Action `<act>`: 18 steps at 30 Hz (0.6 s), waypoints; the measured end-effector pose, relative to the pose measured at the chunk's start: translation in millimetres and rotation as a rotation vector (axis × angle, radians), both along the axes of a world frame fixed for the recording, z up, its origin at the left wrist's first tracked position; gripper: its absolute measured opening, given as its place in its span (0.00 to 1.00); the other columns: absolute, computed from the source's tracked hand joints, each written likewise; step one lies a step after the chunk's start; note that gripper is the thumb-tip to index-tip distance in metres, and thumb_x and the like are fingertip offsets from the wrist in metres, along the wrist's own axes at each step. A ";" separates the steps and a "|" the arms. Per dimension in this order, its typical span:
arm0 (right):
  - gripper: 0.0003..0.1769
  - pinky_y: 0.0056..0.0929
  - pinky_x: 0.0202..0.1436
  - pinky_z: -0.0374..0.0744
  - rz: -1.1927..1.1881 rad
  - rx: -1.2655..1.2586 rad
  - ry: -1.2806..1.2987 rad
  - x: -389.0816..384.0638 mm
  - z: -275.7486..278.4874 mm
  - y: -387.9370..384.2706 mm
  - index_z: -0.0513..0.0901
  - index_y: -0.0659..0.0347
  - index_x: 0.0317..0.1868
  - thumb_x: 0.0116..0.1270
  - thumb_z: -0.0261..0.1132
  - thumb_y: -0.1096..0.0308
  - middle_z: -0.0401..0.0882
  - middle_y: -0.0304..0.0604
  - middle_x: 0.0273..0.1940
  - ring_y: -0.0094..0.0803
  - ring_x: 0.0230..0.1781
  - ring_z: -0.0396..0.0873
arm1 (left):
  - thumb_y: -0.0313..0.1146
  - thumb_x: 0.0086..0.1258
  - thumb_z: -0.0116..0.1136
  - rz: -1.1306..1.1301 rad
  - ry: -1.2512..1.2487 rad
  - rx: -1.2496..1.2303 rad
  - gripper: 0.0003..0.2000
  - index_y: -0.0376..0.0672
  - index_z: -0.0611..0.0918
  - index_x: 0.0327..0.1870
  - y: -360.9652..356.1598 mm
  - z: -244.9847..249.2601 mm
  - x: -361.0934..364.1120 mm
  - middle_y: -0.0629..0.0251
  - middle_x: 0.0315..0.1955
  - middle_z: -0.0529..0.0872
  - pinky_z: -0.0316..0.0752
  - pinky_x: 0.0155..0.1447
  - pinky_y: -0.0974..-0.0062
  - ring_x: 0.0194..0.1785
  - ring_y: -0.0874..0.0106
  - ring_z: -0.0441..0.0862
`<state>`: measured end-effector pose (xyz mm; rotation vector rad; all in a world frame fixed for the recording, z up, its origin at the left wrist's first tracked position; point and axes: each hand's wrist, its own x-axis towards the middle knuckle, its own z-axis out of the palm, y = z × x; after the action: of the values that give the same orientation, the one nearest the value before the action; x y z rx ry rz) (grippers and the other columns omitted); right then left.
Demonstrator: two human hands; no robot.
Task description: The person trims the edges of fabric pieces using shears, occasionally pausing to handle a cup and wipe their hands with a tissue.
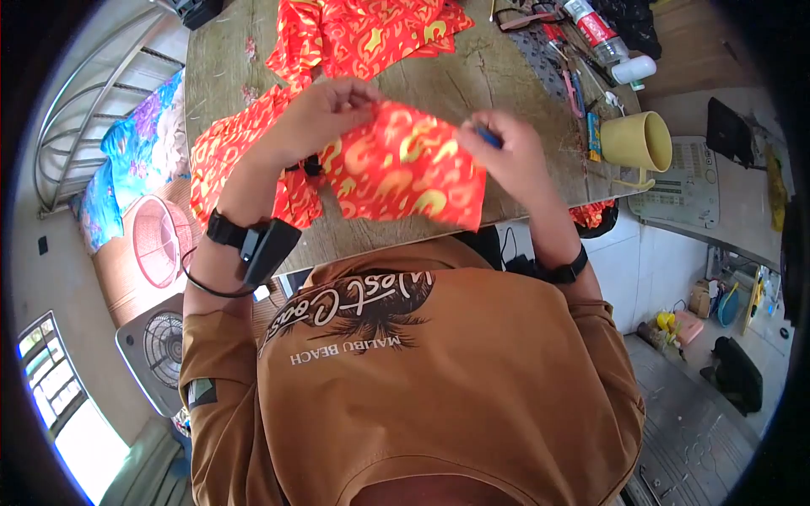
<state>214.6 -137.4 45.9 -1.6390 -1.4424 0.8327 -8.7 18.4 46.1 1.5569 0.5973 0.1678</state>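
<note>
A red cloth piece with a yellow and orange pattern (405, 164) is stretched between my two hands over the near edge of the wooden table. My left hand (337, 105) pinches its upper left corner. My right hand (506, 148) is closed at the cloth's right edge, with a small blue object (488, 137) between its fingers; motion blur hides what it is. More of the same patterned cloth (245, 152) lies under and left of my left forearm, and another heap (380, 38) lies farther back. A small black item (312, 165) sits below my left wrist.
The wooden table (439, 80) holds a yellow mug (637, 141) at its right edge. Beyond the mug are a bottle (591, 29), a white container (633, 70), glasses (527, 18) and several thin tools. A pink basket (159, 240) and a fan (164, 341) stand left.
</note>
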 end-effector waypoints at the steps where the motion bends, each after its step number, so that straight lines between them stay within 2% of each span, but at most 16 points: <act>1: 0.13 0.23 0.33 0.73 -0.151 0.019 -0.084 0.5 -5.7 4.5 0.80 0.65 0.37 0.58 0.69 0.64 0.82 0.40 0.29 0.20 0.29 0.77 | 0.24 0.63 0.58 0.120 0.054 0.156 0.11 0.39 0.77 0.47 1.9 -6.9 2.0 0.69 0.43 0.79 0.69 0.55 0.78 0.49 0.77 0.76; 2: 0.13 0.23 0.33 0.73 -0.150 0.013 -0.080 0.1 -8.5 4.7 0.80 0.65 0.37 0.58 0.69 0.64 0.82 0.40 0.29 0.20 0.29 0.77 | 0.24 0.62 0.58 0.240 0.109 0.313 0.11 0.40 0.77 0.47 2.4 -12.1 1.9 0.68 0.43 0.80 0.69 0.56 0.77 0.49 0.76 0.76; 3: 0.15 0.24 0.35 0.74 -0.153 0.045 -0.108 0.2 -11.0 4.4 0.80 0.65 0.40 0.58 0.68 0.63 0.82 0.42 0.31 0.23 0.32 0.78 | 0.24 0.62 0.58 0.241 0.114 0.307 0.11 0.40 0.77 0.47 2.5 -16.1 0.5 0.68 0.43 0.80 0.69 0.56 0.77 0.49 0.76 0.76; 5: 0.20 0.25 0.41 0.76 -0.160 0.113 -0.164 0.9 -15.7 3.5 0.79 0.66 0.47 0.59 0.68 0.61 0.83 0.46 0.36 0.27 0.37 0.81 | 0.26 0.60 0.59 0.277 0.039 0.739 0.11 0.41 0.79 0.44 1.8 -15.8 1.4 0.64 0.41 0.81 0.71 0.56 0.72 0.49 0.69 0.77; 6: 0.20 0.25 0.41 0.76 -0.160 0.106 -0.162 -0.8 -17.9 0.9 0.79 0.66 0.47 0.59 0.68 0.61 0.83 0.46 0.36 0.27 0.37 0.81 | 0.28 0.59 0.60 0.290 -0.001 0.954 0.10 0.42 0.80 0.43 -0.5 -16.5 0.3 0.62 0.39 0.82 0.71 0.56 0.70 0.49 0.66 0.78; 7: 0.20 0.26 0.41 0.76 -0.126 0.081 -0.184 -0.8 -20.9 -1.8 0.79 0.65 0.47 0.59 0.68 0.61 0.83 0.47 0.37 0.29 0.37 0.81 | 0.28 0.59 0.60 0.288 0.002 0.946 0.10 0.42 0.80 0.43 -4.2 -18.5 0.2 0.62 0.39 0.82 0.71 0.56 0.70 0.49 0.66 0.78; 10: 0.21 0.27 0.41 0.76 -0.055 0.033 -0.226 -1.0 -28.1 -7.4 0.78 0.63 0.49 0.59 0.67 0.60 0.83 0.48 0.39 0.32 0.39 0.82 | 0.29 0.58 0.61 -0.016 -0.081 0.975 0.10 0.44 0.80 0.41 -16.5 -21.8 0.4 0.62 0.45 0.80 0.66 0.60 0.67 0.54 0.63 0.74; 14: 0.21 0.29 0.41 0.77 -0.066 0.015 -0.278 -2.4 -32.1 -10.3 0.79 0.57 0.50 0.58 0.67 0.58 0.82 0.49 0.39 0.37 0.38 0.82 | 0.32 0.57 0.63 0.079 0.056 1.034 0.10 0.44 0.81 0.39 -30.6 -38.3 9.5 0.64 0.45 0.80 0.65 0.60 0.66 0.54 0.64 0.73; 18: 0.21 0.31 0.40 0.77 -0.038 -0.146 -0.337 -5.8 -23.0 -9.4 0.79 0.54 0.51 0.58 0.67 0.56 0.82 0.49 0.38 0.40 0.37 0.81 | 0.34 0.56 0.63 0.162 0.096 1.064 0.09 0.44 0.81 0.37 -37.8 -42.7 21.0 0.64 0.45 0.79 0.64 0.60 0.66 0.54 0.64 0.73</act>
<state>208.8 -146.7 22.9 -1.9845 -1.6017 0.6751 12.3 -19.5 3.4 2.5462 0.7619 0.6074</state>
